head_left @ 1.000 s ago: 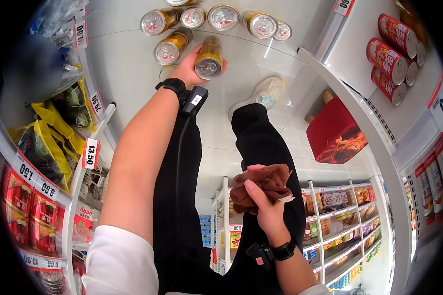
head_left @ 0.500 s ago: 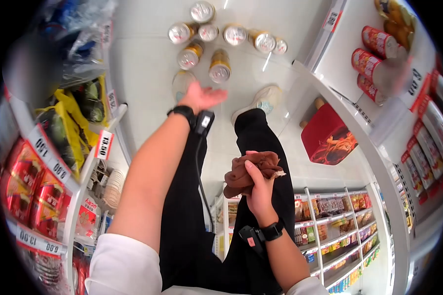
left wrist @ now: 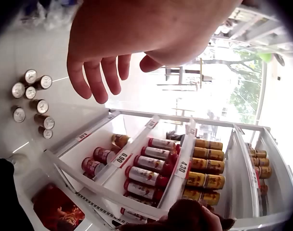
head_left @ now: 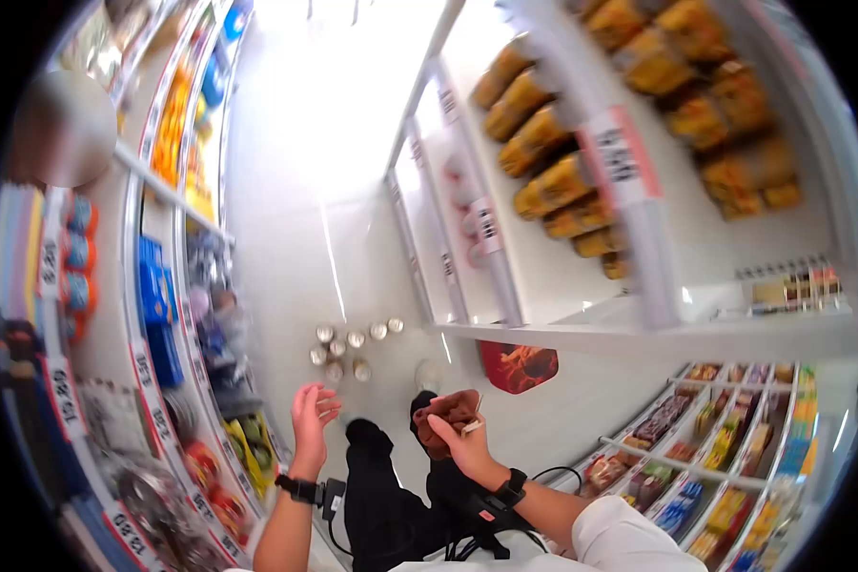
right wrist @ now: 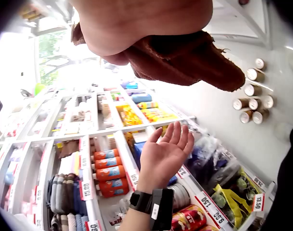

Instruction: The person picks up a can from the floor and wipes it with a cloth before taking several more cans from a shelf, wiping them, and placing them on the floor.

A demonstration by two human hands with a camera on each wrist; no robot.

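Observation:
The left hand [head_left: 312,412] is raised in front of the body with its fingers spread a little and nothing in them; the left wrist view shows the same hand [left wrist: 132,43] with fingers hanging loosely. In the right hand [head_left: 467,450] a crumpled brown cloth [head_left: 448,419] is gripped, thumb on top. The right wrist view shows the cloth [right wrist: 185,60] bunched under that hand. Several gold cans [head_left: 356,338] stand upright on the floor beyond the left hand, touched by neither hand. The same group of cans [left wrist: 30,92] appears at the left of the left wrist view.
A white shelf unit [head_left: 543,334] with gold cans rises at the right, its lower corner near the cloth. A red stool [head_left: 519,367] stands below it. Stocked shelves [head_left: 167,286] line the left side, and snack shelves [head_left: 715,458] are at the lower right.
The left hand let go of a gold can, leaving it standing on the floor, and drew back. The head view has lifted and widened, showing more shelves. The cloth has stayed in the right hand.

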